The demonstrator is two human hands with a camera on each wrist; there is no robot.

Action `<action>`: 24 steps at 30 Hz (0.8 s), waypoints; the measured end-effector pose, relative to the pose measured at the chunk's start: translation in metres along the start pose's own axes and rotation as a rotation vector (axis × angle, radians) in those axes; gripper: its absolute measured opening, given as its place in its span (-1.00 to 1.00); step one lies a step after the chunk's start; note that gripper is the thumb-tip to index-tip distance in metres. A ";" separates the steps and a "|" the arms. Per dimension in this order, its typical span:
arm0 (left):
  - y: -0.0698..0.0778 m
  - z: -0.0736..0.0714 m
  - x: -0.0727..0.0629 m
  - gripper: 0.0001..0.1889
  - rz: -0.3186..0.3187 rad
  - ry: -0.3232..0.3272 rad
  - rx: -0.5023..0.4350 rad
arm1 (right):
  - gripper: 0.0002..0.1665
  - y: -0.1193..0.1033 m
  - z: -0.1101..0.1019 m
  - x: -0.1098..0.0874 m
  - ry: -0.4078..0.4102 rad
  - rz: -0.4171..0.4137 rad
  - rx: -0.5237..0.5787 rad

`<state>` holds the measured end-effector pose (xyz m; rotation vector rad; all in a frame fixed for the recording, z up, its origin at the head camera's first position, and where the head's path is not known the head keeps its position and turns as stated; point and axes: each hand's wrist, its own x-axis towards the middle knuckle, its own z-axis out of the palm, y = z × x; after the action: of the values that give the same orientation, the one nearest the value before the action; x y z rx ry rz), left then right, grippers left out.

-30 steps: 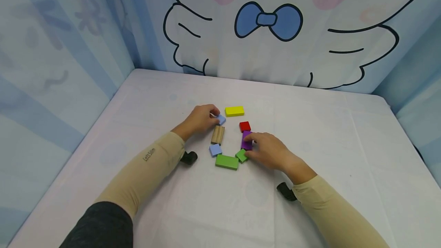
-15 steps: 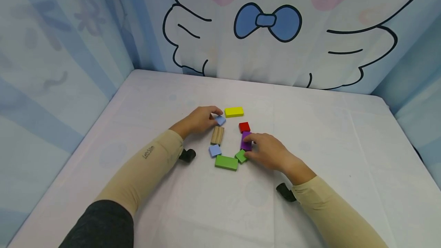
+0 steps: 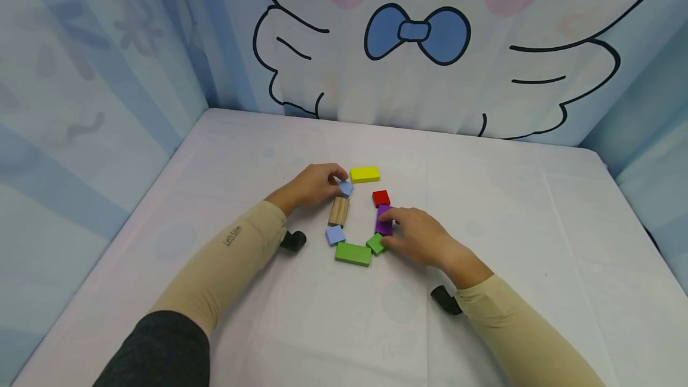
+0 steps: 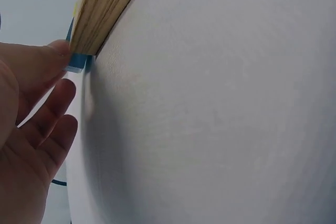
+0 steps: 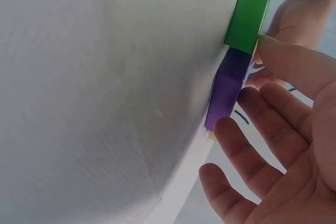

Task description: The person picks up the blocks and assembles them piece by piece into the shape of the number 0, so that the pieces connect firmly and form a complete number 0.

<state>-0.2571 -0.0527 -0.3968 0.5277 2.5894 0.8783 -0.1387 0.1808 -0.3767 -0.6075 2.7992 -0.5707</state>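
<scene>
At the far left of a loose ring of blocks, my left hand (image 3: 318,185) pinches a small blue block (image 3: 346,189) between thumb and fingers. Just below that block, a wooden block (image 3: 338,212) with grooves lies lengthwise; in the left wrist view the blue block (image 4: 79,62) shows behind it, by the thumb. My right hand (image 3: 421,236) rests at the ring's right side, its fingers loosely bent. Its thumb touches the small green block (image 5: 247,22) and its fingertips lie at the purple block (image 5: 227,90). A red block (image 3: 381,197) adjoins the purple one's far end.
A yellow block (image 3: 365,174) lies at the back of the ring. A second blue block (image 3: 335,235) and a long green block (image 3: 353,254) form its near side. All rest on a white-covered table (image 3: 516,226), with a printed curtain (image 3: 419,88) behind.
The small blue block at the left fingertips has turned a little and shifted slightly right, with the left fingers following. The right hand and the other blocks look the same.
</scene>
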 end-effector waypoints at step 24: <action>-0.001 -0.002 0.000 -0.67 0.016 -0.049 -0.002 | -0.56 -0.001 0.001 0.000 0.000 0.011 -0.010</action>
<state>-0.2587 -0.0544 -0.3957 0.5633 2.5433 0.8618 -0.1384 0.1798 -0.3769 -0.5943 2.8046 -0.5551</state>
